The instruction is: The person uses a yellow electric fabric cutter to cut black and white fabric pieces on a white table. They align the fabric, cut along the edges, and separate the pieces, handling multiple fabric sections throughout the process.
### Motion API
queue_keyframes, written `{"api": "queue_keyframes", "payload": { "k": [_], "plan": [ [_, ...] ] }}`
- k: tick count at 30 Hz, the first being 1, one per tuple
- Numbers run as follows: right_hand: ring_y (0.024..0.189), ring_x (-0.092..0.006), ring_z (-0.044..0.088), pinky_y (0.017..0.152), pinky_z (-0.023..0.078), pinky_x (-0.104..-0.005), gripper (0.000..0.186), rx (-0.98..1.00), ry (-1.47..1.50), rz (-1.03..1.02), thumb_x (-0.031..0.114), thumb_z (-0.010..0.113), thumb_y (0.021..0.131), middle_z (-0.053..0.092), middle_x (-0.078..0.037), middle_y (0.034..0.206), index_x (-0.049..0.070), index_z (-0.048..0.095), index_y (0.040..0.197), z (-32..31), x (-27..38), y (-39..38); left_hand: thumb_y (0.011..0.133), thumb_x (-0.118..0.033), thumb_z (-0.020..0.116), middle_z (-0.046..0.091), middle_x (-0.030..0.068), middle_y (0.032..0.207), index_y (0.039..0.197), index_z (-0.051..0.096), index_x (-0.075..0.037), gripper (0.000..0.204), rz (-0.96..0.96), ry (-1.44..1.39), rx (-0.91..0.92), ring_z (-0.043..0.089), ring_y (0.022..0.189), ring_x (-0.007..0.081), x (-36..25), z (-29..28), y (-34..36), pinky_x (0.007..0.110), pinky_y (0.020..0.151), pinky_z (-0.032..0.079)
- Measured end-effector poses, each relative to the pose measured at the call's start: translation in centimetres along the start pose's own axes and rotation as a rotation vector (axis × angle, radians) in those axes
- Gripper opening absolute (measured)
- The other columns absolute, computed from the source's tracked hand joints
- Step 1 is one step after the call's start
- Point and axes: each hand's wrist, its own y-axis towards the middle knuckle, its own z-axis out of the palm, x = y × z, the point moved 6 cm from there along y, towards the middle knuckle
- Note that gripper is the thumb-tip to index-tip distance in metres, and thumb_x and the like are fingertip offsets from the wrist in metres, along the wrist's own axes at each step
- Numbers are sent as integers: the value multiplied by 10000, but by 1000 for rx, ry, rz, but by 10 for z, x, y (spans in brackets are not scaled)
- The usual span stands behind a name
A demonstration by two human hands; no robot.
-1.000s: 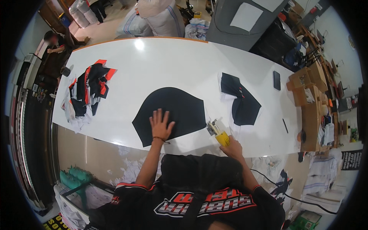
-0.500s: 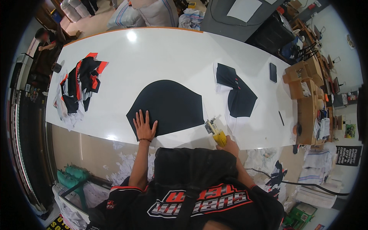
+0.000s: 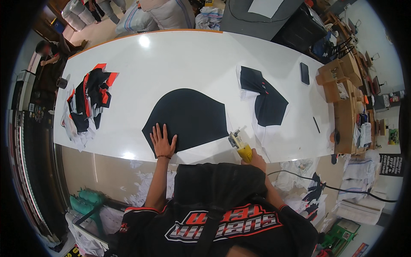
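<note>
A black fabric panel point(image 3: 192, 118) with a curved far edge lies flat on the white table point(image 3: 171, 55). My left hand point(image 3: 163, 143) presses on its near left corner, fingers spread. In my right hand point(image 3: 256, 161) is a yellow handheld electric fabric cutter point(image 3: 243, 150), gripped by its body. The cutter's metal head touches or nearly touches the panel's near right corner; I cannot tell which. White margin material shows along the panel's right and near edges. Farther right lie folded black fabric pieces point(image 3: 270, 105) with white borders.
A heap of black, red and white cut pieces point(image 3: 92, 98) lies at the table's left. On the right are a phone point(image 3: 304, 73), a black pen point(image 3: 316, 124) and cardboard boxes point(image 3: 338, 81). A black cord point(image 3: 342, 188) trails rightward. Scraps point(image 3: 145, 186) litter the floor.
The view has shifted slightly. My left hand stays on the panel and the cutter stays by its near right corner. The cord has risen, and people's legs at the far left have moved.
</note>
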Motion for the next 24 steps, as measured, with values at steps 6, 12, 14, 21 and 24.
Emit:
{"api": "queue_keyframes", "payload": {
  "k": [6,12,14,21,24],
  "plan": [
    [982,-434,694,846,551,-515,677,-26,-16,14,420,772,747,709,-243,1016,70,530,1273,-1,8,3,983,-567,503,204,193,1663,1580,339,-111,768,8,-4,-17,142,1545,389,0,0,0,548,1250,83],
    [937,-441,697,800,555,-552,619,-80,-68,-40,419,746,753,696,-240,982,90,503,1217,-5,16,10,984,-566,503,216,201,1656,1569,363,-109,756,5,-24,-30,156,1539,397,1,0,-1,553,1246,94],
    [941,-442,696,803,555,-551,624,-72,-68,-48,422,746,753,697,-240,991,87,502,1219,-4,17,14,984,-566,502,219,201,1655,1567,367,-110,753,6,-23,-37,160,1537,398,1,0,-1,553,1246,100],
    [945,-442,697,805,556,-549,642,-59,-71,-55,427,745,747,699,-244,1008,77,507,1230,-10,26,22,979,-566,508,230,200,1651,1566,370,-111,755,13,-11,-47,174,1532,400,0,-1,0,555,1244,115],
    [935,-445,698,797,558,-547,646,-91,-67,-78,426,746,744,703,-240,997,71,512,1230,-13,31,23,977,-565,512,235,201,1649,1565,373,-111,755,10,-9,-43,179,1530,403,0,-1,-1,557,1243,119]
  ]
}}
